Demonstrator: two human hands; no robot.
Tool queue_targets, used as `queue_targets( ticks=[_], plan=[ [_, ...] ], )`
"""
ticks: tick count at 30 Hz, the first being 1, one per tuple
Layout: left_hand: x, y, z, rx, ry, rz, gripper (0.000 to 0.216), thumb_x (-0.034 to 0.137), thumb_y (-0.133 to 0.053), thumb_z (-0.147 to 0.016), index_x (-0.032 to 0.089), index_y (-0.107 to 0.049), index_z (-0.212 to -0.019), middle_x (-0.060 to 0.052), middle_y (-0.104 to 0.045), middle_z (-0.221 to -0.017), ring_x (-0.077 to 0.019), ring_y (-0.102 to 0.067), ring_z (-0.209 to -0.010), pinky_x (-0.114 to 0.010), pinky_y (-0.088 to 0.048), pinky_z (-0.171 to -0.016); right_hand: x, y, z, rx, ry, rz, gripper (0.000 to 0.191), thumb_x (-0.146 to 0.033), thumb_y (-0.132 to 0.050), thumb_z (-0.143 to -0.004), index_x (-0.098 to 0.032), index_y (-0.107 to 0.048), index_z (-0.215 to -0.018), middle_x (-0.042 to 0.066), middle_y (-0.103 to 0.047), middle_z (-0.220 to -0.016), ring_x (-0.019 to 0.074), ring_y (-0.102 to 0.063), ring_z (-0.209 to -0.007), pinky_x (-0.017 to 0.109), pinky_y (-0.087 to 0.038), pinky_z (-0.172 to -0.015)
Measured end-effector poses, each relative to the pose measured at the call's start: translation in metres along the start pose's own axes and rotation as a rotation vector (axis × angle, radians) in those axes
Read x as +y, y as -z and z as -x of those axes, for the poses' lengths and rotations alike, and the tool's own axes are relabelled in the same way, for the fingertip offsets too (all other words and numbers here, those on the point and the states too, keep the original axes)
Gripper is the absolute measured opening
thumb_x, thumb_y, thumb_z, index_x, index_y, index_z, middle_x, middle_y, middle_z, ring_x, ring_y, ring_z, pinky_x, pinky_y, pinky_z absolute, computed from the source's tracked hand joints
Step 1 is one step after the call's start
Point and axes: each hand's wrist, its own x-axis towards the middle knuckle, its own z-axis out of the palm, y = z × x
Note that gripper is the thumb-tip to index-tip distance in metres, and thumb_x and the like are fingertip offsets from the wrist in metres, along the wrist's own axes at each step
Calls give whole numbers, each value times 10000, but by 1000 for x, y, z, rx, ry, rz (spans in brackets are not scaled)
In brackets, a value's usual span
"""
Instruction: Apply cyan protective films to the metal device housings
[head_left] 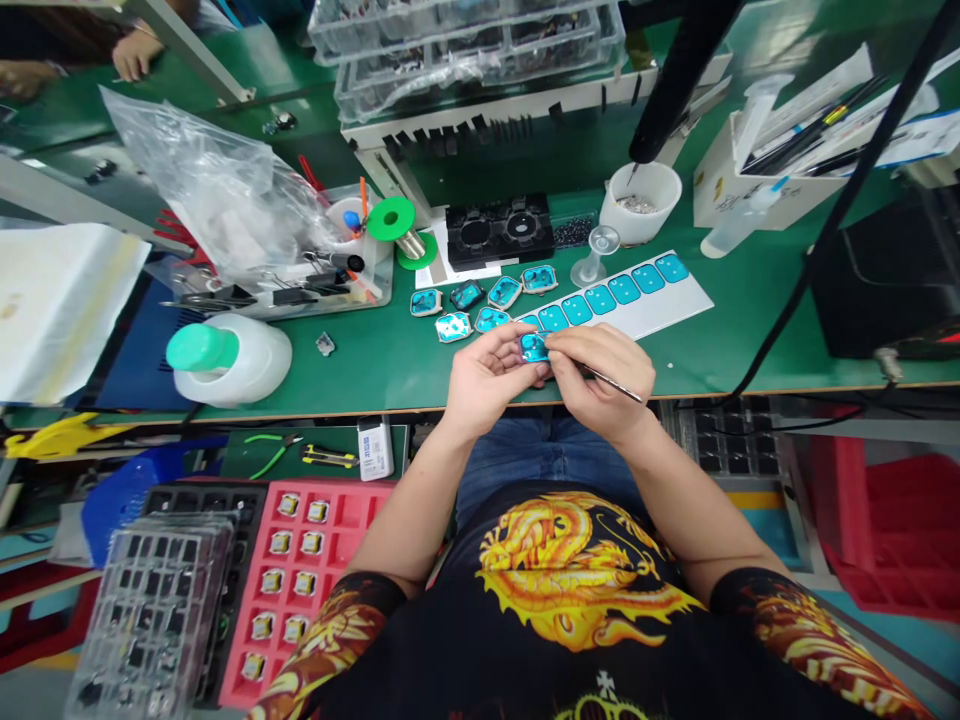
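My left hand (486,378) is closed on a small watch case (533,347) with a blue film on its face, near the table's front edge. My right hand (604,375) pinches slim metal tweezers (616,384), their tip end hidden by the fingers at the case. Just beyond the hands lie several similar cases with blue faces, one of them a silver case (504,292) and one a black case (467,295). A white sheet (660,312) bearing a row of blue stickers (623,289) runs off to the right, partly behind my right hand.
A solder spool (409,243), a black tray (500,232) and a white cup (640,205) stand farther back. At left is a bottle with a green cap (202,348). An electric screwdriver (675,90) hangs overhead. Below left sits a pink foam tray (289,590). Another person's hand (137,52) shows at upper left.
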Motion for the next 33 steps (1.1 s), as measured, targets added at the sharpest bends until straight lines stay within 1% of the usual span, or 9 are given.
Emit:
queue_targets(
  ticks=[8,12,17,21,25,33],
  plan=[
    [0,0,-3,-37,5,36,486,241,-1014,-733,203,-811,-1173,2,-804,-867,-137,-779,-709,-273,-693,-712,2,0,1,-38,20,-36,152,-143,-702,-1003,-240,-785,-1087,56,-876,-1031,212,-845,-928,387,-670,-801],
    [1,2,-3,-43,13,28,492,254,-1010,-741,204,-807,-1186,2,-802,-866,-139,-777,-705,-283,-692,-720,3,-1,0,-40,28,-57,177,-125,-709,-999,-239,-784,-1112,57,-877,-1035,215,-849,-947,383,-669,-801],
    [-1,3,-2,-55,2,0,487,253,-1004,-740,206,-811,-1184,-30,-834,-961,-152,-791,-783,-282,-693,-752,2,-1,-1,-62,51,-78,197,-111,-698,-1006,-239,-781,-1132,56,-879,-1052,211,-853,-977,376,-670,-804],
    [0,3,-1,-67,-13,22,491,248,-1007,-746,209,-812,-1195,-30,-839,-953,-148,-797,-773,-270,-693,-749,-1,0,-2,-35,67,-74,191,-106,-711,-991,-234,-778,-1116,54,-879,-1028,211,-854,-939,369,-672,-787],
    [1,2,-1,-51,0,30,527,266,-1031,-724,206,-810,-1199,-22,-828,-929,-149,-795,-754,-271,-697,-724,-2,2,-1,-11,40,-47,186,-121,-714,-985,-251,-781,-1099,39,-879,-1007,207,-853,-909,367,-678,-785],
    [0,2,0,-37,14,18,524,287,-1024,-737,208,-802,-1206,-18,-821,-916,-160,-796,-743,-304,-708,-727,1,1,1,0,39,-42,199,-93,-723,-962,-232,-779,-1093,60,-872,-992,216,-843,-887,382,-679,-784]
  ],
)
